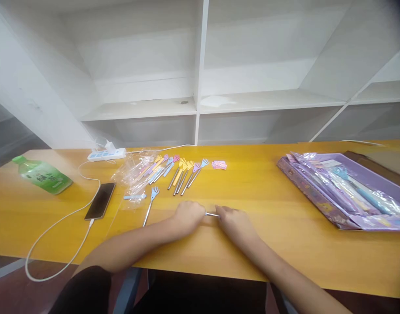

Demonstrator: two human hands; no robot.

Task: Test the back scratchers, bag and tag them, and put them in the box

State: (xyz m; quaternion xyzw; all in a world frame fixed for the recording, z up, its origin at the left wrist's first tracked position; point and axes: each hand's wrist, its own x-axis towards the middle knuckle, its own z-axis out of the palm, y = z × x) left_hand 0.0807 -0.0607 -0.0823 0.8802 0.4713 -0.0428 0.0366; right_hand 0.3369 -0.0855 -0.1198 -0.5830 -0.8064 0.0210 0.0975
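A thin metal rod (pixel 212 214) spans the gap between my two closed hands, just above the wooden table. My left hand (pixel 189 216) is wrapped round its left end, and my right hand (pixel 234 220) grips its right end. Whatever sits inside the fists is hidden. Left of my left hand lies one blue hand-shaped scratcher (pixel 154 192) with a metal rod. Beyond my hands, several yellow, purple, pink and blue scratchers (pixel 189 165) lie in a loose row, with small pink cards (pixel 219 165) to their right.
Clear plastic wrappers (pixel 137 172), a charging phone (pixel 100 201), its white cable, a power strip (pixel 107 154) and a green bottle (pixel 44 175) are on the left. A purple box (pixel 324 209) of wrapped items is on the right. White shelving (pixel 201 65) stands behind the table (pixel 252 192).
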